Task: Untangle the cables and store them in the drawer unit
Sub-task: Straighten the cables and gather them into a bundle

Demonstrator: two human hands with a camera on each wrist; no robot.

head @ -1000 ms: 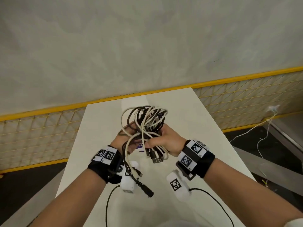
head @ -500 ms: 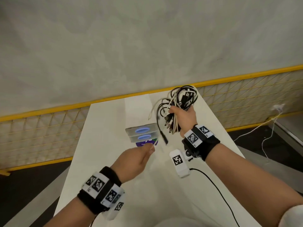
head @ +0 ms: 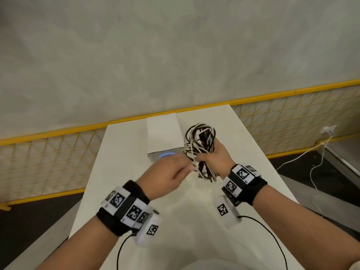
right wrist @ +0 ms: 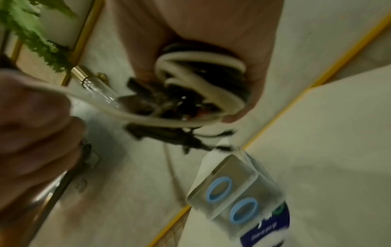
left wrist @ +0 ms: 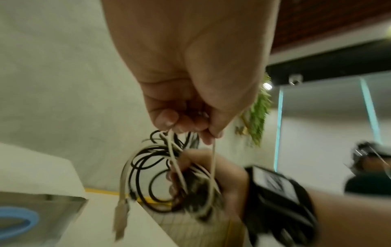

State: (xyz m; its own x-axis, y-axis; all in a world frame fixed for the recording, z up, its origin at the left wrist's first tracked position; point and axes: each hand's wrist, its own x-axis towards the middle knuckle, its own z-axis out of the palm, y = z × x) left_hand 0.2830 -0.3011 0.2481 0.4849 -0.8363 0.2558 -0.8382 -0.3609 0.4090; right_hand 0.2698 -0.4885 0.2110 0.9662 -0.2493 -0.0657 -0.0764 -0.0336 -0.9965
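The right hand (head: 216, 160) clutches the tangled black-and-white cable bundle (head: 200, 141) steady so the left hand (head: 167, 174) can pinch one white cable (left wrist: 213, 160) free.

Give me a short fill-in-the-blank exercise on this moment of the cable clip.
1. The tangled cable bundle is held in the ____ hand.
2. The left hand pinches a strand coloured ____.
3. The drawer unit shows two oval handles coloured ____.
4. The drawer unit stands on the ____ table.

Missing words: right; white; blue; white
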